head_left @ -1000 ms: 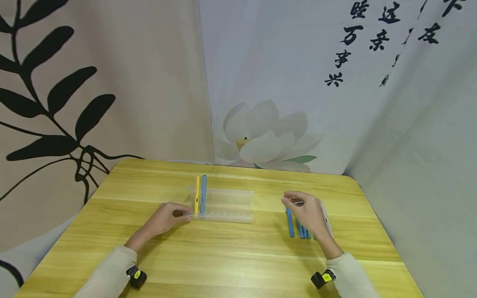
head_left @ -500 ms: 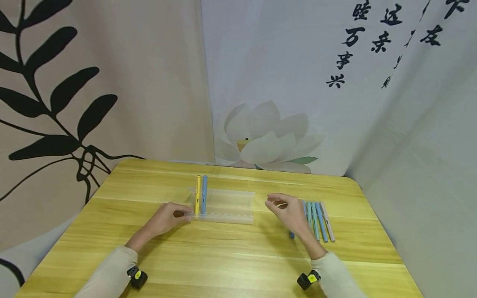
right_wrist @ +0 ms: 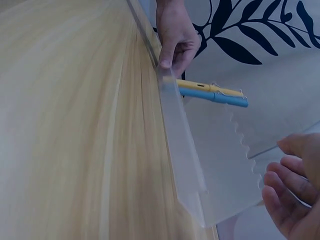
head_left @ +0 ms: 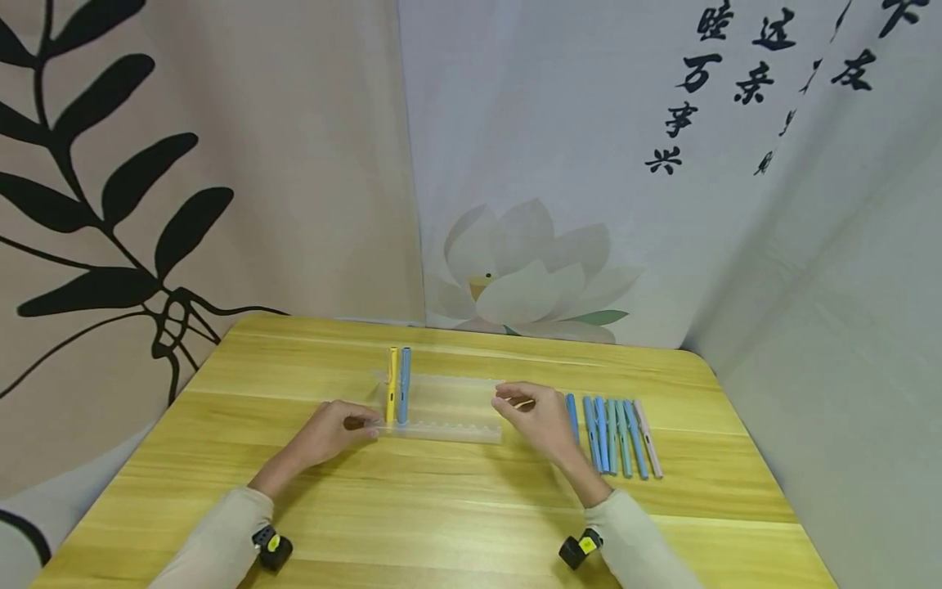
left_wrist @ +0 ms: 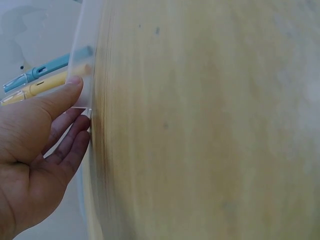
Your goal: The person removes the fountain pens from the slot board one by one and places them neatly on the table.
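Observation:
A clear plastic pen rack with notched edges stands on the table. A yellow pen and a blue pen lie side by side in its left end. My left hand pinches the rack's front left corner, the thumb on its front strip and the other fingers behind. By the rack's right end is my right hand, its fingers loosely bent with nothing between them. The right wrist view shows that hand beside the notched back edge.
Right of the right hand, several pens in blue, green and pale pinkish grey lie in a row on the wooden table. A printed curtain hangs behind the table's far edge.
My right hand has moved left from over the row of pens to the rack's right end, uncovering the pens. The left hand has stayed at the rack's corner.

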A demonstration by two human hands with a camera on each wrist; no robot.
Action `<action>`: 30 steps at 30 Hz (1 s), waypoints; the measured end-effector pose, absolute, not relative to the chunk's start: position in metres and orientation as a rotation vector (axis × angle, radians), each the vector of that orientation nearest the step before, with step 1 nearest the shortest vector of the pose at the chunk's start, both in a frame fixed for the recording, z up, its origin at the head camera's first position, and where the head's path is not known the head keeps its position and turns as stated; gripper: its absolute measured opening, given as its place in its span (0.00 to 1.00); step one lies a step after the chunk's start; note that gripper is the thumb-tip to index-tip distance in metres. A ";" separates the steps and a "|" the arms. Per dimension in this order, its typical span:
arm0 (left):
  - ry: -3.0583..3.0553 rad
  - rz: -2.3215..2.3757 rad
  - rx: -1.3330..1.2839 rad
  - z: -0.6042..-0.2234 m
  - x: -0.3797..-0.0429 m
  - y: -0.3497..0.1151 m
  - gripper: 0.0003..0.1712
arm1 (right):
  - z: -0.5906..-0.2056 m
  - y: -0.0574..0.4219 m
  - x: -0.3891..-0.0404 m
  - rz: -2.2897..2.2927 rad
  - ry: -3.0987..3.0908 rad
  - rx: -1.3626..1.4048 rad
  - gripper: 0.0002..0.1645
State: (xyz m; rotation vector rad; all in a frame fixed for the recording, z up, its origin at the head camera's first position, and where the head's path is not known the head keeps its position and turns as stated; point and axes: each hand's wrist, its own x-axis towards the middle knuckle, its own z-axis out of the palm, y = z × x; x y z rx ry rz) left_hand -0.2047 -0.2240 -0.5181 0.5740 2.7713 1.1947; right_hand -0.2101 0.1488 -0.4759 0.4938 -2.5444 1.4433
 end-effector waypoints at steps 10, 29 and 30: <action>2.766 1.197 0.574 -0.519 -0.205 -0.225 0.13 | -0.483 0.117 -0.215 1.529 -2.491 0.588 0.13; 2.763 1.200 0.590 -0.521 -0.206 -0.227 0.14 | -0.501 0.056 -0.218 1.598 -2.541 0.600 0.12; 2.764 1.199 0.587 -0.521 -0.206 -0.227 0.14 | -0.501 0.053 -0.218 1.603 -2.545 0.596 0.12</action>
